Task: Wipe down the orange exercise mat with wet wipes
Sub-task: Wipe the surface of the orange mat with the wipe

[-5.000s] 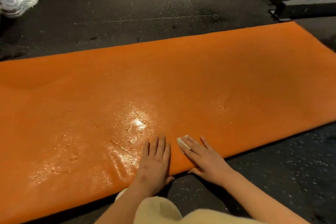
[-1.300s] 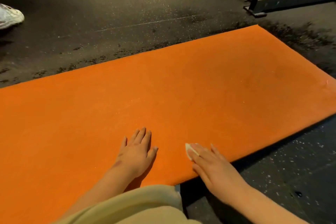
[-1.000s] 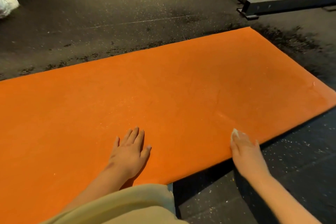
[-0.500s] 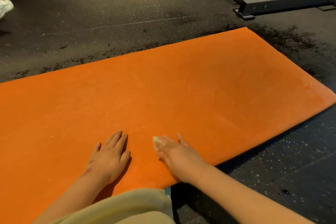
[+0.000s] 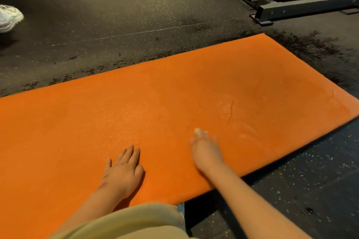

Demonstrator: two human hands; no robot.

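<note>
The orange exercise mat (image 5: 155, 93) lies flat on the dark gym floor and fills the middle of the head view. My left hand (image 5: 122, 170) rests palm down on its near part, fingers straight. My right hand (image 5: 206, 149), blurred by motion, presses a small white wet wipe (image 5: 198, 131) onto the mat under its flat fingers; only the wipe's tip shows past the fingertips. A wet sheen marks the mat to the right of that hand.
A grey metal equipment frame (image 5: 291, 8) stands on the speckled black floor (image 5: 116, 15) beyond the mat's far right corner. Someone's white shoe (image 5: 8, 17) is at the far left. My beige clothing (image 5: 126, 221) fills the bottom edge.
My right hand has swept the wipe back and forth along the near edge, now moving rightward and a little farther onto the mat. My left hand stays flat on the mat.
</note>
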